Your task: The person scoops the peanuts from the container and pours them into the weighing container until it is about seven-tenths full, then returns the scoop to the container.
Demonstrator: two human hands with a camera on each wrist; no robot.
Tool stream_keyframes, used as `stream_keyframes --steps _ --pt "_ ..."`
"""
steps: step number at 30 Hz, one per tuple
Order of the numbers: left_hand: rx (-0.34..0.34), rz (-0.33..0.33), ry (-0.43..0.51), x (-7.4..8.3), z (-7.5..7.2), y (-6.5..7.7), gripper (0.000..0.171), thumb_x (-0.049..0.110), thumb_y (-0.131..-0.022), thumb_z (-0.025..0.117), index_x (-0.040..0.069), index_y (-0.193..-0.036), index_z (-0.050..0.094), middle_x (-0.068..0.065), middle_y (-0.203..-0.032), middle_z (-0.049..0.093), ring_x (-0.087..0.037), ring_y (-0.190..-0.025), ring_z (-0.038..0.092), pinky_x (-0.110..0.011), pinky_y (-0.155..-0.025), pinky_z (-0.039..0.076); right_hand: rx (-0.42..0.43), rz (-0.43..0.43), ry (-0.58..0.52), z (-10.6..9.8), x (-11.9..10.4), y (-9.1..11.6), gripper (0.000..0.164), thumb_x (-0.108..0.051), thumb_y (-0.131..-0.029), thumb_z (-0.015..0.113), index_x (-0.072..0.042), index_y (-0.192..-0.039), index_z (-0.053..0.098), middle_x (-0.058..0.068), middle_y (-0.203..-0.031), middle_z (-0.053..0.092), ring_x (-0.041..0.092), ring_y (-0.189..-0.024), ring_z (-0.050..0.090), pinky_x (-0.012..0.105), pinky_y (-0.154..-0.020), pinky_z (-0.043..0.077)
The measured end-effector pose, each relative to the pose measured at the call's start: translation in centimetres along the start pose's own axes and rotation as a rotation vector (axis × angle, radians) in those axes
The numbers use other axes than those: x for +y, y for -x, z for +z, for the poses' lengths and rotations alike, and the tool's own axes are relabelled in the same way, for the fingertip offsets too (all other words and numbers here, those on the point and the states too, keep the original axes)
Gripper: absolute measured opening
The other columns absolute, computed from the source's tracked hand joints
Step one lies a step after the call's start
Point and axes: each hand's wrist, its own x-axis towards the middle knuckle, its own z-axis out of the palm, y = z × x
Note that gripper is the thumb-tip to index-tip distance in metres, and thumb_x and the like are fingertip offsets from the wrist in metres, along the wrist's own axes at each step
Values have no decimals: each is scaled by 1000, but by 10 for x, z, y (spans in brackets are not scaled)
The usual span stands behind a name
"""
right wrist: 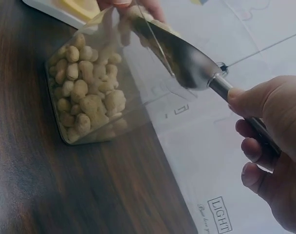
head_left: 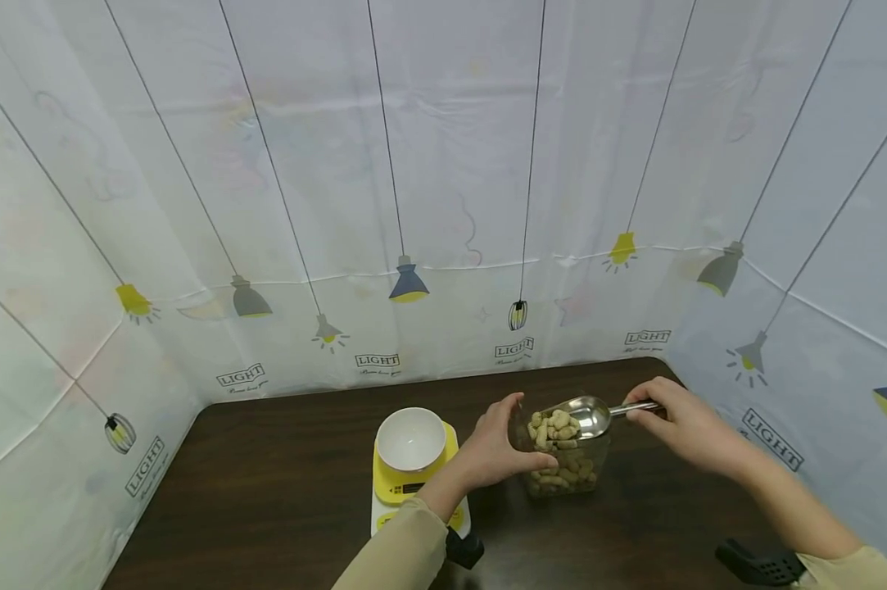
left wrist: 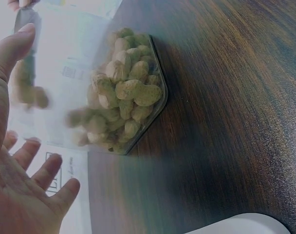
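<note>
In the head view, a clear container [head_left: 602, 456] stands on the table with unshelled peanuts [left wrist: 131, 85] in its lower part. My right hand [head_left: 672, 418] grips the handle of a metal scoop [head_left: 592, 415], whose bowl, loaded with peanuts [head_left: 552, 428], is at the container's top. The right wrist view shows the thumb along the handle and the fingers curled round it. My left hand [head_left: 496, 447] is at the container's left side, thumb and fingers spread apart; whether it touches the wall I cannot tell.
Left of the container, a yellow and white kitchen scale [head_left: 395, 485] bears a white bowl [head_left: 411, 439], its front partly hidden by my left forearm. The dark wooden table [head_left: 266, 483] meets a white curtain [head_left: 450, 188] printed with lamps along its back and sides.
</note>
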Motion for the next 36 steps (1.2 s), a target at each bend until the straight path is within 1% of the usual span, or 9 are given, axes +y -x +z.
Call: stream_keyframes --steps 7,16,18,21,24,26,29,33,36 --pt "-5 -4 -5 0 -1 1 107 71 -76 78 43 -161 20 10 -161 30 -22 -146 34 -55 -109 39 -2 16 -60 -3 4 4 12 -21 -103 66 -11 -111 66 1 -106 59 10 -90 55 30 -74 49" --pt "5 9 7 0 -1 0 107 69 -77 79 40 -162 21 7 -160 33 -21 -144 37 -54 -109 40 27 55 -122 2 13 8 15 -21 -104 65 -9 -113 66 5 -106 59 13 -84 53 29 -67 46" --pt "2 4 15 0 0 0 108 69 -77 79 41 -162 18 6 -161 32 -22 -145 36 -54 -109 39 23 63 -138 1 14 10 17 -22 -104 63 -8 -115 65 6 -107 58 13 -83 52 29 -67 45" --pt "-4 -2 26 1 0 1 114 68 -77 79 42 -163 9 7 -162 29 -24 -149 29 -56 -111 36 20 74 -163 0 15 11 19 -23 -105 61 -7 -117 64 8 -109 58 14 -84 51 30 -66 45" --pt "-2 20 33 6 -4 6 120 67 -78 80 41 -164 0 7 -164 25 -23 -152 23 -57 -113 33 22 70 -159 -3 11 10 20 -23 -106 61 -8 -118 63 7 -109 58 14 -85 52 30 -67 45" --pt "8 52 29 10 -11 12 121 66 -78 80 40 -164 -1 9 -164 24 -21 -152 21 -56 -114 32 29 63 -152 -4 8 8 19 -23 -105 62 -9 -118 64 6 -109 59 14 -85 52 30 -66 45" --pt "41 111 13 16 -27 24 115 65 -80 79 41 -164 4 11 -164 24 -17 -151 21 -53 -114 33 36 51 -137 -6 -1 6 20 -24 -105 61 -10 -119 64 4 -109 59 14 -84 52 30 -66 45" --pt "109 158 -38 19 -60 42 108 67 -80 77 43 -163 13 11 -164 25 -16 -151 22 -53 -113 35 55 27 -126 -4 -17 -1 19 -23 -105 62 -9 -118 65 3 -108 58 14 -83 51 30 -66 45" --pt "146 162 -77 13 -87 55 105 69 -80 77 43 -162 17 9 -164 25 -18 -151 23 -55 -112 35 48 22 -136 2 -27 -7 19 -24 -105 61 -10 -118 64 3 -109 58 15 -85 51 30 -68 45"
